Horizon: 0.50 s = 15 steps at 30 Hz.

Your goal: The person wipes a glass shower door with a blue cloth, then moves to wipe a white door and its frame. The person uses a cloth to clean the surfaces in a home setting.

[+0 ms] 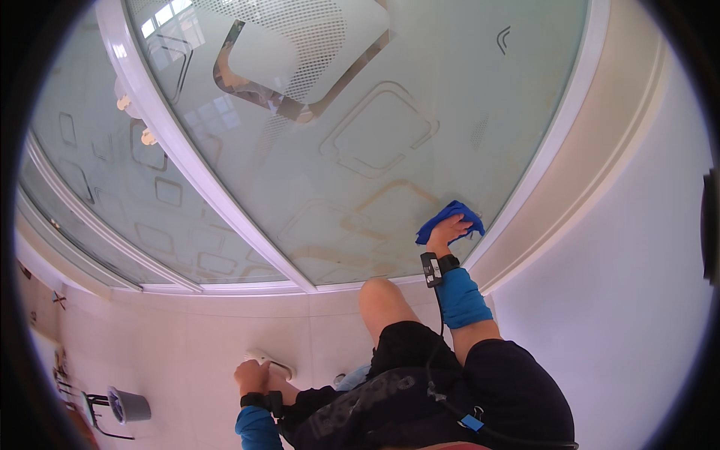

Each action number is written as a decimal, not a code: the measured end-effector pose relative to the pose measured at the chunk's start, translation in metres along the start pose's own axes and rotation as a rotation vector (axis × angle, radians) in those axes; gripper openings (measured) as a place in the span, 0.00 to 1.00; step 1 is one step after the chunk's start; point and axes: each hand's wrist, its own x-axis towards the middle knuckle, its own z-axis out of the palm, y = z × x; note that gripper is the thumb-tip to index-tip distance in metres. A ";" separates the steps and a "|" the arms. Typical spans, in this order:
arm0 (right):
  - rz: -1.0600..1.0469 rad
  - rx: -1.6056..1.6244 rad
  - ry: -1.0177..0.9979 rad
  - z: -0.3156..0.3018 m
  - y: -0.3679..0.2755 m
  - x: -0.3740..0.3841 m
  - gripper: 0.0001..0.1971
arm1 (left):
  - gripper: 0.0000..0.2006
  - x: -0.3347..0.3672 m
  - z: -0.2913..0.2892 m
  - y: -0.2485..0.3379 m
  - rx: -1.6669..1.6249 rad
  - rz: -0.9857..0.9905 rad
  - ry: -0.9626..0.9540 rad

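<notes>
Our right hand (pixel 448 228) splays fingers on a blue fabric cloth (pixel 454 209), likely soft, light, best held centrally; our left hand (pixel 252 375) curls.

1. Illumination: bright and diffuse; the floor (pixel 180 337) appears evenly pale with a pinkish cast.
2. Glare: window-shaped reflections (pixel 169 15) whiten the upper left of the glass panel (pixel 495 97).
3. Shading: soft; the right-hand wall (pixel 600 337) is tinted lilac.
4. Distortion: fisheye curvature bows the white frame (pixel 598 22); black vignetting encloses the field, with purplish fringing.
5. Focus: detail softens toward the rim.
</notes>
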 end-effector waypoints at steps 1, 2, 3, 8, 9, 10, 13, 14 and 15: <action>0.048 0.048 0.034 0.004 -0.014 -0.004 0.40 | 0.28 0.000 0.000 -0.003 0.019 -0.023 0.010; -0.074 -0.008 0.038 0.007 -0.030 -0.010 0.40 | 0.28 -0.002 0.000 -0.007 0.018 -0.012 -0.005; -0.179 -0.033 0.060 0.011 -0.049 -0.013 0.40 | 0.28 0.000 0.001 -0.009 0.021 -0.005 0.002; -0.689 -0.112 0.111 0.008 -0.166 0.002 0.38 | 0.26 0.011 0.008 -0.002 -0.028 0.000 0.013; -0.760 -0.176 0.075 0.003 -0.192 0.015 0.37 | 0.25 0.012 0.010 0.003 -0.043 -0.002 0.021; -0.867 -0.196 0.065 -0.004 -0.217 0.031 0.36 | 0.24 0.014 0.012 0.007 -0.037 -0.020 0.028; -1.149 -0.234 0.208 -0.020 -0.289 0.086 0.35 | 0.24 0.009 0.018 0.018 -0.041 0.031 0.097; -1.098 -0.218 0.182 -0.023 -0.310 0.101 0.34 | 0.24 0.005 0.020 0.020 -0.054 -0.014 0.074; -1.066 -0.164 0.218 -0.025 -0.327 0.115 0.34 | 0.24 0.000 0.022 0.020 -0.069 -0.027 0.071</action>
